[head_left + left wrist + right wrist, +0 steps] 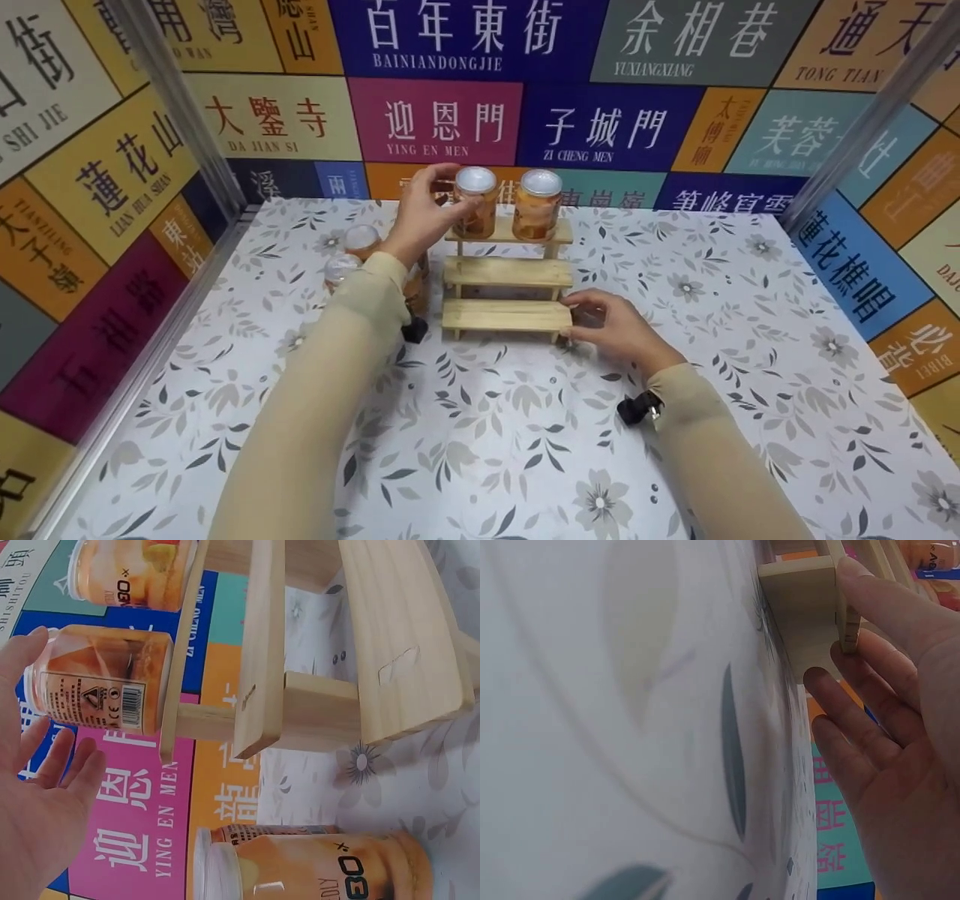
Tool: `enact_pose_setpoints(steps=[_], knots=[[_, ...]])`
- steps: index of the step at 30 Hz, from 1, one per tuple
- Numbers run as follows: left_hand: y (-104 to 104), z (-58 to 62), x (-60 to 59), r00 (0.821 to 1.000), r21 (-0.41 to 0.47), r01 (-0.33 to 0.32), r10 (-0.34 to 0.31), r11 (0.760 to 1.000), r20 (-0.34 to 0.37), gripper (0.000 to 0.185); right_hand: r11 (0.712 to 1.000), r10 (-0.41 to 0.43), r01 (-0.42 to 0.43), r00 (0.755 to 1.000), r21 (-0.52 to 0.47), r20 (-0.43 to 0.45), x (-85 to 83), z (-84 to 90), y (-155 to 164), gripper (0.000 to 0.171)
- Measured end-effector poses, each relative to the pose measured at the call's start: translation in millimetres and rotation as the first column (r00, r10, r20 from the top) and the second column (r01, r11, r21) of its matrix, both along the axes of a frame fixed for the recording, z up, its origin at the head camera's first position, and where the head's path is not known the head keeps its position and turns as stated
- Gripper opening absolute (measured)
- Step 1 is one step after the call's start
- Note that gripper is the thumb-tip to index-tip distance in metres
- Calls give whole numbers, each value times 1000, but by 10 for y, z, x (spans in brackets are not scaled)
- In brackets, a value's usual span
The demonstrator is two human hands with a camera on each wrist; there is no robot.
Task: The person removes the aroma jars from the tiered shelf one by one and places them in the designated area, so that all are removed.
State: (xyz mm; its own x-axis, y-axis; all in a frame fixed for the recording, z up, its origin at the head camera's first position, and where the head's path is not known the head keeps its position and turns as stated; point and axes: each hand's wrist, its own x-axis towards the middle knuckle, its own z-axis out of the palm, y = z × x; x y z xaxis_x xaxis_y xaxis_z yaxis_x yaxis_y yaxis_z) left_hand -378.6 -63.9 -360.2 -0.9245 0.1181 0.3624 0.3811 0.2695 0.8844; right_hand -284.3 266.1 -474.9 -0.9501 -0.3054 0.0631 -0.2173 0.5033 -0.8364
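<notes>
I am seeing the left hand [420, 214] reaching to the top step of the wooden rack [507, 315], which is standing toward the far edge of the table [750, 390], about midway between its left and right edges. Its fingers are curving loosely around the left jar [475, 201] there; in the left wrist view they are spread with a gap showing between the palm and the jar, so I cannot tell whether they are touching it. A 2nd jar [536, 204] is standing just beside it on the same step, to the right. The right hand [615, 326] is resting on the table at the right end of the bottom step, its fingers straight and lightly parted, the fingertips [851, 574] pressing against the wood. 2 more jars [352, 251] are standing on the table just left of the rack, partly hidden behind the left sleeve [337, 375].
</notes>
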Motion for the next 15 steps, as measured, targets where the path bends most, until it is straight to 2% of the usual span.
enact_pose_setpoints(steps=[11, 15], knots=[[35, -36, -2, 1000, 20, -6, 6, 1000, -3, 56, 1000, -2, 2, 1000, -5, -8, -3, -19, -20, 47], [45, -25, 8, 1000, 25, -13, 13, 1000, 17, 54, 999, 1, -1, 1000, -32, 10, 7, -16, -10, 48]])
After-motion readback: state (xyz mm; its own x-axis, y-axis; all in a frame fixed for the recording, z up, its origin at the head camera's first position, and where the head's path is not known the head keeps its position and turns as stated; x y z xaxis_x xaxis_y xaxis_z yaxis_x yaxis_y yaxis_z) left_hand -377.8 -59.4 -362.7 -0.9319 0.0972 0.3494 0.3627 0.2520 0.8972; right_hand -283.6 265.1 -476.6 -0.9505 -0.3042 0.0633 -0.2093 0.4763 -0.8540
